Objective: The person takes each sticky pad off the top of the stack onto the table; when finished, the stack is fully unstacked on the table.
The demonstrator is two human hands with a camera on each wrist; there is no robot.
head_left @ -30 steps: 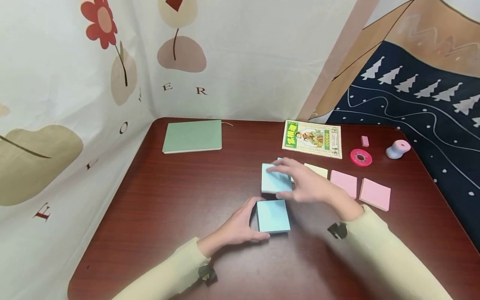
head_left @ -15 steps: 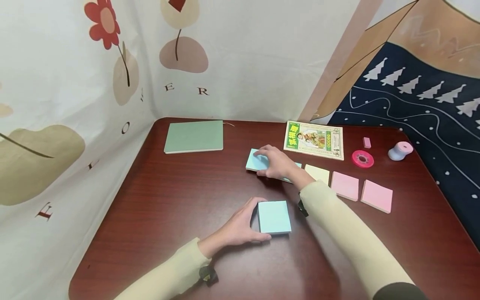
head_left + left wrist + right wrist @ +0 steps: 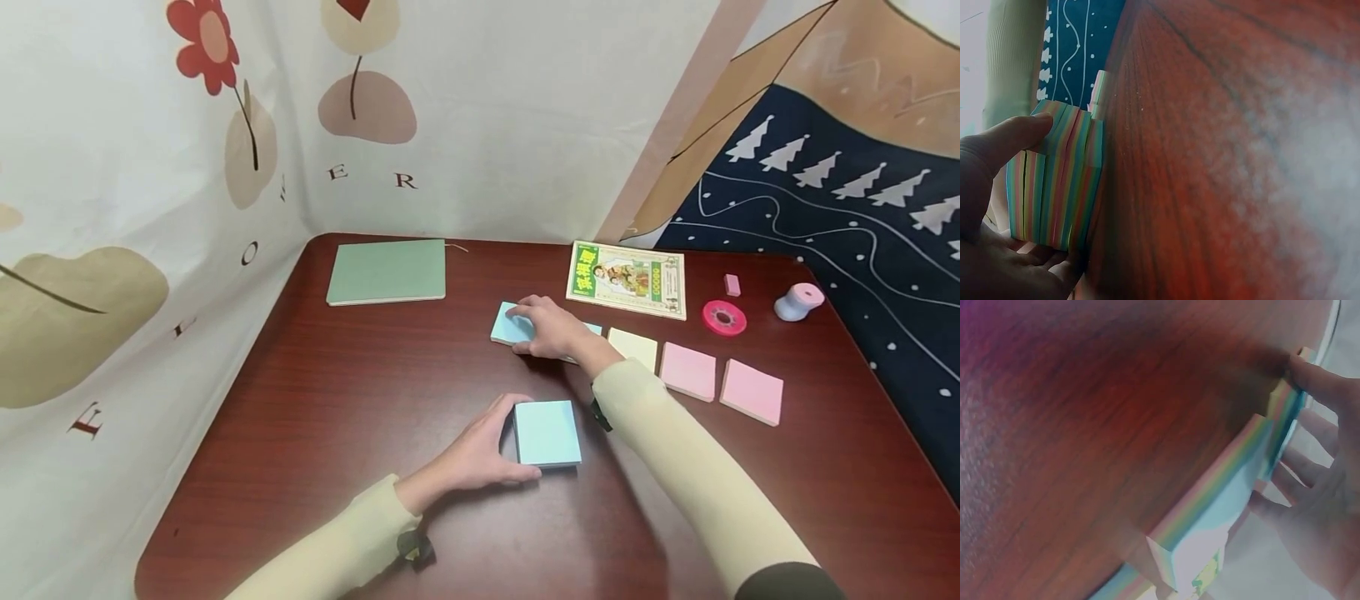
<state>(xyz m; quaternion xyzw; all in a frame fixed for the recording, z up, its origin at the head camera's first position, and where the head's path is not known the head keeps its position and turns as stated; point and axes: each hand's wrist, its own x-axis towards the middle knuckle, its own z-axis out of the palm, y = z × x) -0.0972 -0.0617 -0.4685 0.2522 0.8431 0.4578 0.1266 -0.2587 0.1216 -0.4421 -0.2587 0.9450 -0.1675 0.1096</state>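
Note:
A stack of sticky note pads (image 3: 547, 433) with a light blue top sits on the table before me. My left hand (image 3: 476, 450) grips its left side, thumb at the front edge. The left wrist view shows striped, multicoloured edges on the stack (image 3: 1060, 187). Farther back, my right hand (image 3: 557, 329) holds a blue-topped sticky note pad (image 3: 510, 325) on the table by its edges. Just right of it lies another blue-topped pad (image 3: 595, 329), mostly hidden by that hand; its striped side shows as a pad (image 3: 1210, 500) in the right wrist view.
The row continues rightward with a cream pad (image 3: 633, 348) and two pink pads, one nearer (image 3: 688, 371) and one at the end (image 3: 752, 392). Behind lie a green notebook (image 3: 386, 272), a printed card (image 3: 626, 279), a pink ring (image 3: 723, 317), a small pink block (image 3: 732, 285) and a spool-like object (image 3: 798, 302).
My right hand has carried a blue pad from just behind the stack to the row's left end, lowering it to the table. In the last half second both hands hardly move.

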